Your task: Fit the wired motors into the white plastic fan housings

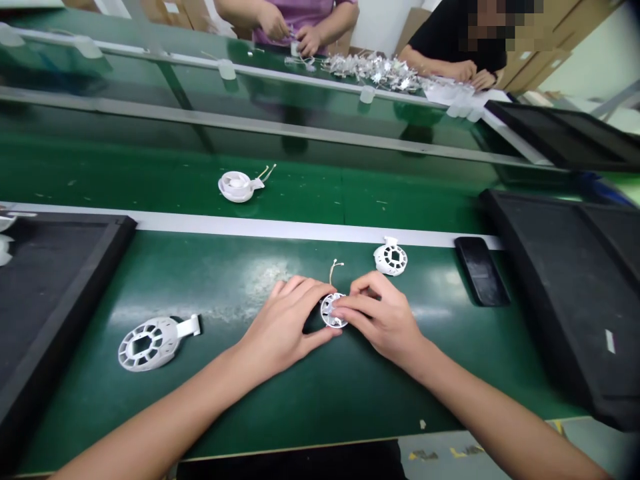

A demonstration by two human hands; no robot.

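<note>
Between my hands, on the green table, is a small round white fan part [327, 311] with thin wires [333, 269] sticking up behind it. My left hand [287, 319] grips its rim from the left, thumb in front and fingers behind. From the right, the fingers of my right hand [383, 317] press down on its face; whether they pinch something small there is hidden. A white slotted fan cover [150, 343] with a short stem lies to the left of my left arm. Another white slotted cover [391, 259] lies behind my right hand.
A white fan with wires [237, 187] sits on the belt beyond the white strip. A black phone [481, 272] lies at right, beside a black tray [570, 287]. Another black tray [65, 280] stands at left. Across the line, two people work near a pile of silvery parts [375, 72].
</note>
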